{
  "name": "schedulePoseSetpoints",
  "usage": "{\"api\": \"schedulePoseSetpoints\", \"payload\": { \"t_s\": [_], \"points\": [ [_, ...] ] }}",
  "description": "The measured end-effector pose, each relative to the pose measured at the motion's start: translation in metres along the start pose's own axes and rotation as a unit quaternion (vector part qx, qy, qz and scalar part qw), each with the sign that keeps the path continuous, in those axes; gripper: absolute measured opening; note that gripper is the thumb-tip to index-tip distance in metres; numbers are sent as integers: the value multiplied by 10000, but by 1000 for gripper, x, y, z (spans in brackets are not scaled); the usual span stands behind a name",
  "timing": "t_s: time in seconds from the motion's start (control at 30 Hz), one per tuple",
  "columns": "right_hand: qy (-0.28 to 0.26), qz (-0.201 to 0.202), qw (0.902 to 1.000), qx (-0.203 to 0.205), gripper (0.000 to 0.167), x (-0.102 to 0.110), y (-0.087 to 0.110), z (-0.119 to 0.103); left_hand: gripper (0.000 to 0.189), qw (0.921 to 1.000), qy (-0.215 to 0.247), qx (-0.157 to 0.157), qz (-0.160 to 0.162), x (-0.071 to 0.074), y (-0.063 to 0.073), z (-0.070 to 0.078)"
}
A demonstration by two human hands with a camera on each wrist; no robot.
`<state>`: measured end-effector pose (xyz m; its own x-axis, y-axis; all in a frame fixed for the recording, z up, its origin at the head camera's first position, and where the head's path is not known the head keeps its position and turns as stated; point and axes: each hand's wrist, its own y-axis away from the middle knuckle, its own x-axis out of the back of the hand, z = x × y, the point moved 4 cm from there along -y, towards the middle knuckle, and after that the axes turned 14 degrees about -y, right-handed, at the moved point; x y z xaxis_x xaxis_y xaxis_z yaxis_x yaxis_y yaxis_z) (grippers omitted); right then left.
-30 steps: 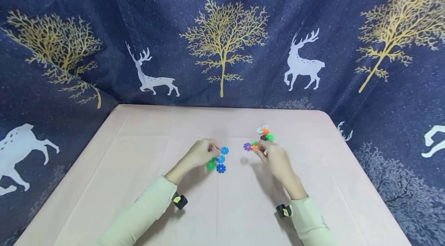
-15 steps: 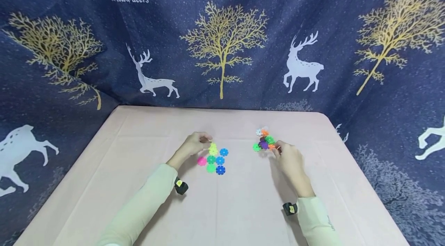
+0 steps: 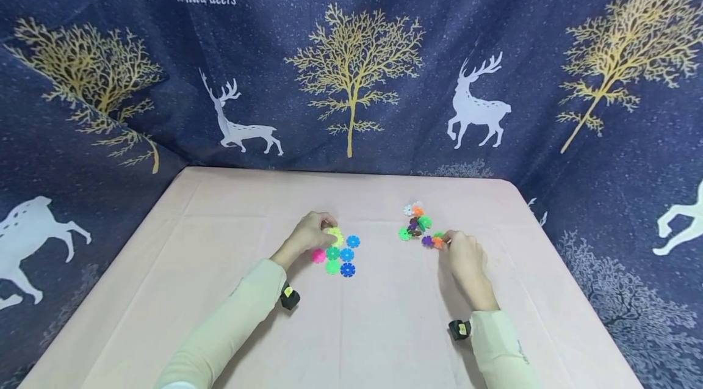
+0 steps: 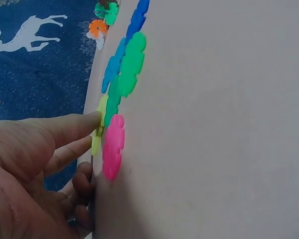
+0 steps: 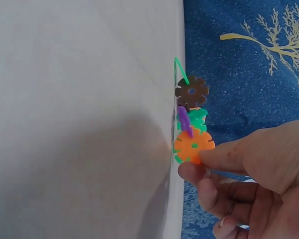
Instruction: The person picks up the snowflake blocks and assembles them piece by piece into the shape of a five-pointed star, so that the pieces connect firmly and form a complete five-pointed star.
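Note:
My left hand (image 3: 312,231) has its thumb and finger on the yellow snowflake discs (image 3: 336,235), which lie flat by the other discs on the table. In the left wrist view, the thumb tip meets the yellow edge (image 4: 102,112) just beyond a pink disc (image 4: 114,147). My right hand (image 3: 464,259) pinches an orange snowflake disc (image 5: 194,144) between thumb and fingertip. A purple disc (image 5: 184,121) stands edge-on against the orange one, and green shows behind it. A brown disc (image 5: 192,91) is further off in the right wrist view.
Near the left hand lie green discs (image 3: 332,267) and blue discs (image 3: 348,270). A loose cluster with a white disc (image 3: 408,210) and a green disc (image 3: 404,233) is left of the right hand. A dark blue cloth (image 3: 351,71) hangs behind the pink table (image 3: 263,193).
The right hand has moved right with the orange and purple discs, away from the cluster. The left hand has set yellow discs down, uncovered the pink and green ones, and shifted slightly right over the yellow.

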<state>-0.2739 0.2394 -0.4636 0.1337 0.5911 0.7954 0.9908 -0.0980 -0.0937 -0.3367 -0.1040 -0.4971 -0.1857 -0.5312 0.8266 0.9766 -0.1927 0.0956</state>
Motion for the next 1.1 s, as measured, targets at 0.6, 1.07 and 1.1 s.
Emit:
{"api": "schedulePoseSetpoints", "payload": {
  "t_s": [0.6, 1.07, 1.1],
  "points": [
    [-356, 47, 9990, 279, 18, -6, 0, -35, 13, 9988, -435, -43, 229, -2, 21, 3],
    [-404, -879, 9926, 738, 21, -54, -16, -95, 26, 9966, -800, -40, 178, -6, 35, 13],
    [-443, -991, 9913, 750, 21, -59, -17, -98, 28, 9965, -810, -49, 180, -7, 36, 14]
  ]
}}
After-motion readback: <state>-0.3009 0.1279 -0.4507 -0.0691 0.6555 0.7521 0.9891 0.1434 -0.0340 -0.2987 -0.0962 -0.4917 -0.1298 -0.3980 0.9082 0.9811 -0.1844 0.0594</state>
